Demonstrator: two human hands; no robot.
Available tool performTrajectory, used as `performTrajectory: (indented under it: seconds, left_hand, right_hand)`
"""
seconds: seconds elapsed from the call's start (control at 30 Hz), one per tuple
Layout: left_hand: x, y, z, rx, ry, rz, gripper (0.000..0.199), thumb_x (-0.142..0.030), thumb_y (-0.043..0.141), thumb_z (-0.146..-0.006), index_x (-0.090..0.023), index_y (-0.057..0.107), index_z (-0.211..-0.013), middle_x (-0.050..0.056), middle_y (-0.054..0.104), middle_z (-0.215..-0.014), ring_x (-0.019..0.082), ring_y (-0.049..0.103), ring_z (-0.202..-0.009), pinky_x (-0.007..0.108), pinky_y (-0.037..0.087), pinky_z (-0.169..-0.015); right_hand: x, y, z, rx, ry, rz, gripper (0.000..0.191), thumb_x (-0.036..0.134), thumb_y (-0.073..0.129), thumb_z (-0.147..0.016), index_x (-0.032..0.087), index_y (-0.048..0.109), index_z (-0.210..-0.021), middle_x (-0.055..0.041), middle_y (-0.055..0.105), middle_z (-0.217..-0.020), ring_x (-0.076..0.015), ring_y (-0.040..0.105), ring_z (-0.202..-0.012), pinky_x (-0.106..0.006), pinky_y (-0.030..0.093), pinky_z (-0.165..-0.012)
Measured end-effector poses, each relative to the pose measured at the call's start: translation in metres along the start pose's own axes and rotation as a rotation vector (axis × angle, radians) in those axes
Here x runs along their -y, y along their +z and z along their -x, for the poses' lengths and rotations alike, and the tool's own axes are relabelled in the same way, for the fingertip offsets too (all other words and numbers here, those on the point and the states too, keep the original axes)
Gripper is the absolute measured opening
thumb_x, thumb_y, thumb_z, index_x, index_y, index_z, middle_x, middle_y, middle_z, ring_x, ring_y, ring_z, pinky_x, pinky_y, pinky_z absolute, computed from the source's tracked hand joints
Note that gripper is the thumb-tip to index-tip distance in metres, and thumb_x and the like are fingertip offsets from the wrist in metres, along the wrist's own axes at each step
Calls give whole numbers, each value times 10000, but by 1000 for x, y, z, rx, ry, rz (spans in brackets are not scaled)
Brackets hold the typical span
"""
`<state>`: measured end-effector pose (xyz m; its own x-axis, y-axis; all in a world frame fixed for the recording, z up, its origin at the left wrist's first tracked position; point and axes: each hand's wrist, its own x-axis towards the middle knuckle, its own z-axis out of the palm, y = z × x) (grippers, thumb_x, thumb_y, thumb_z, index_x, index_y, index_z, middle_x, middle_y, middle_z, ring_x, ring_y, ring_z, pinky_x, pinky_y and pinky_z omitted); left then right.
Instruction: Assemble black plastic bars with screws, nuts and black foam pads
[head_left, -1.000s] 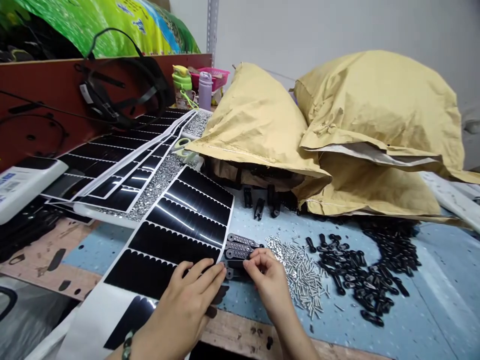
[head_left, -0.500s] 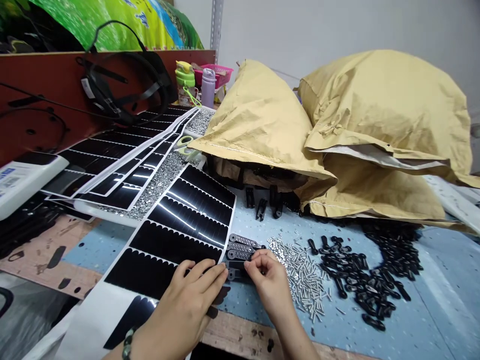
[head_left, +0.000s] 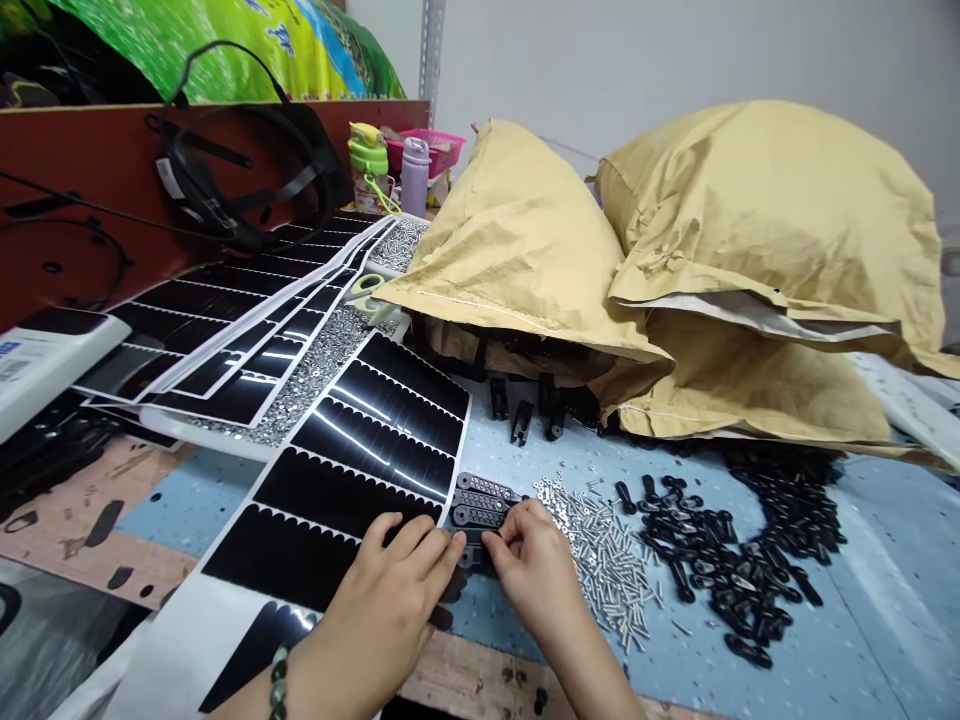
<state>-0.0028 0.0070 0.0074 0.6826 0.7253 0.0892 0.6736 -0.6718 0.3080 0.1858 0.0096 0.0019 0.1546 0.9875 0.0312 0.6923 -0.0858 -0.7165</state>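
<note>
Several dark, patterned flat parts lie in a row on the blue table cover, between my hands. My left hand rests at their left side over the edge of a black sticker sheet, its fingertips touching the nearest part; whatever its fingers hold is hidden. My right hand is closed in a pinch at the right end of the same dark part. Beside it lies a pile of silver screws, with small nuts at its upper left.
Small black parts lie heaped at the right. Large tan paper sacks stand behind, one open over black pieces. At the left are scissors, a metal-parts tray, a white box and bottles.
My left hand has shifted slightly right along the dark part. My right hand has moved a little, its thumb now lower and further left. The view has shifted slightly.
</note>
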Motion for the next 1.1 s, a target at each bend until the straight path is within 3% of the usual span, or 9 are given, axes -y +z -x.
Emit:
performTrajectory:
  seconds: [0.17, 0.27, 0.37, 0.5, 0.63, 0.73, 0.9, 1.0, 1.1]
  left_hand:
    - [4, -1, 3, -37, -18, 128, 673, -15, 466, -704, -221, 468, -1345, 84, 589, -1202, 277, 501, -1135, 522, 390, -979]
    - [13, -6, 5, -57, -92, 323, 546, -107, 402, -885, -319, 412, -1387, 46, 491, -1354, 228, 501, -1195, 386, 488, -946]
    - [26, -16, 5, -96, -313, 533, 406, -315, 388, -967, -331, 440, -1369, 32, 448, -1408, 228, 513, -1216, 351, 504, -947]
    - [34, -31, 3, -132, -518, 810, 406, -422, 357, -974, -281, 483, -1333, 44, 507, -1366, 234, 491, -1244, 395, 453, -1007]
    - [26, -37, 1, -42, -495, 931, 423, -422, 374, -953, -310, 452, -1353, 8, 483, -1394, 223, 425, -1301, 419, 376, -1070]
    - [23, -35, 1, -34, -483, 966, 436, -410, 373, -953, -322, 431, -1376, -3, 451, -1421, 228, 392, -1323, 435, 352, -1084]
    - [23, -31, 5, -152, -512, 811, 402, -393, 258, -998, -359, 462, -1344, -34, 369, -1471, 230, 368, -1338, 453, 408, -1045]
    - [17, -25, 7, -86, -250, 500, 401, -293, 373, -972, -344, 436, -1364, -10, 446, -1419, 233, 410, -1298, 438, 432, -1024]
    - [9, -15, 5, -65, 8, 187, 459, -192, 465, -903, -271, 463, -1356, 17, 526, -1351, 277, 440, -1249, 477, 411, -1000]
  right_hand:
    - [0, -11, 1, -36, -160, 330, 418, 461, 607, -835, 202, 483, -531, -27, 520, -630, -146, 488, -475, -269, 362, -426]
    - [7, -12, -3, -77, -295, 364, 260, 385, 490, -927, 175, 617, -1012, -121, 608, -1036, -256, 605, -885, -362, 518, -681]
    - [13, -6, -9, 41, -392, 293, 407, 225, 427, -944, 160, 423, -1346, -129, 583, -1188, -285, 540, -1099, -540, 418, -969]
    - [26, -3, -8, 68, -399, 148, 386, 165, 407, -938, 185, 450, -1320, -117, 586, -1166, -264, 547, -1091, -521, 449, -959]
    - [53, -9, -3, 69, -477, -19, 388, 194, 496, -906, 205, 478, -1293, -125, 488, -1241, -241, 528, -1102, -406, 519, -888]
    - [64, -13, 1, 107, -547, -62, 175, 154, 497, -897, 190, 605, -1030, -106, 517, -1138, -227, 548, -1015, -379, 523, -827]
    - [34, -23, 7, -22, -162, -304, 163, 273, 572, -872, 186, 594, -736, -70, 518, -940, -186, 543, -789, -300, 496, -645]
    - [9, -22, 6, -54, 83, -444, 262, 365, 648, -789, 170, 586, -625, -84, 523, -930, -197, 536, -764, -277, 446, -576]
    - [-4, -14, 2, -25, 169, -487, 284, 369, 662, -742, 167, 570, -565, -90, 539, -917, -220, 535, -802, -299, 427, -625]
